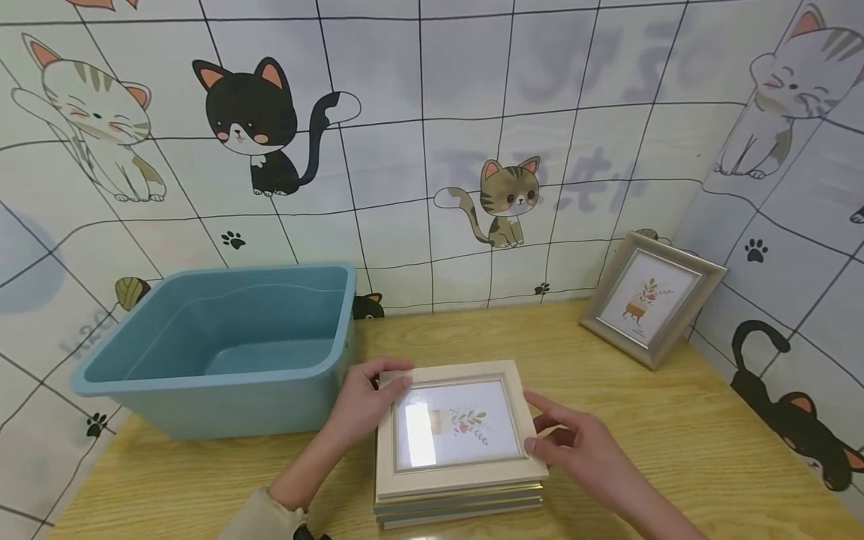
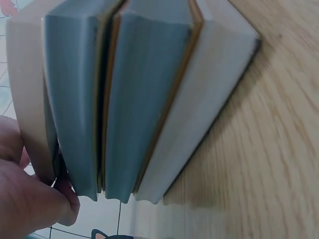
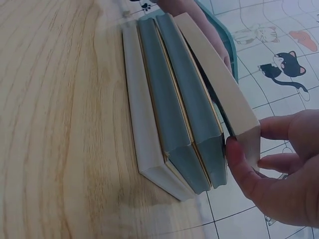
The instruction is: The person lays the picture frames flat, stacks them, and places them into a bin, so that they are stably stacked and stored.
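A cream picture frame [image 1: 466, 480] with a plant print under glossy glass lies face up on top of a stack of frames. My left hand [image 1: 364, 397] grips its far left corner, thumb on the front. At its right edge, my right hand [image 1: 580, 442] pinches the side with thumb and fingers. The right wrist view shows a narrow gap between the cream frame [image 3: 219, 74] and the stack below. Two blue-grey frames [image 2: 144, 89] and a whitish frame [image 2: 199, 84] at the bottom make up the rest of the stack, which rests on the table.
A blue plastic tub [image 1: 229, 405] stands left of the stack, near the left hand. At the back right, a champagne-coloured picture frame [image 1: 617, 345] leans upright by the wall. Cat-patterned sheeting [image 1: 391, 165] covers the walls behind the wooden table [image 1: 648, 420].
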The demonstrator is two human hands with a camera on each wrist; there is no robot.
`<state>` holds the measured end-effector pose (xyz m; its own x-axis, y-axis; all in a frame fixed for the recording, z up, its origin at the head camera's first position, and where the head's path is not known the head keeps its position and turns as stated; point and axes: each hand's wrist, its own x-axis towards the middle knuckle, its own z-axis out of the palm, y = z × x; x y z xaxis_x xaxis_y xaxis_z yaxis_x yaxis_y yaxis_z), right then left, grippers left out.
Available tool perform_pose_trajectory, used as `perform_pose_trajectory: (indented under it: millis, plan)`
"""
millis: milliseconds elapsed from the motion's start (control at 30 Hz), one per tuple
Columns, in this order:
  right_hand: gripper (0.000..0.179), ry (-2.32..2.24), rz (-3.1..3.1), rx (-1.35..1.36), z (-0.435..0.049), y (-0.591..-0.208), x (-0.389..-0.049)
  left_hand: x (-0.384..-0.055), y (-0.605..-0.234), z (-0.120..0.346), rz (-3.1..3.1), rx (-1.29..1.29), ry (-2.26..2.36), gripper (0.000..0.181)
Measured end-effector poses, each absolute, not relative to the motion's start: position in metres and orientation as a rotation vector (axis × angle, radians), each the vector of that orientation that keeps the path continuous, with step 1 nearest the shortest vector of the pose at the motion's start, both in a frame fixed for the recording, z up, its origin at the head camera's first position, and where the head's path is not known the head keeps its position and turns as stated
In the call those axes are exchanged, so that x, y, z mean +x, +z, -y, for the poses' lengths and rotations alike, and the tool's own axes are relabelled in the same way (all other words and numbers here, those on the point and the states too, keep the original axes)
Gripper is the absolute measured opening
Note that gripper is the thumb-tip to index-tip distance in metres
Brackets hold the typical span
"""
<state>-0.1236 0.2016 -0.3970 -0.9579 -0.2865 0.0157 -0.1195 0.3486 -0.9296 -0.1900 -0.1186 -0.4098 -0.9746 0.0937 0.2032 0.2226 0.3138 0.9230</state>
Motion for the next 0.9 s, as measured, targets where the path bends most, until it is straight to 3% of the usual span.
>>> perform_pose_trajectory:
  millis: [900]
  plan:
    - [0.057, -1.596, -2.472, -0.43, -0.205, -0.407, -0.134, -0.192, -0.417, 0.123, 2.575, -0.371, -1.693, 0.018]
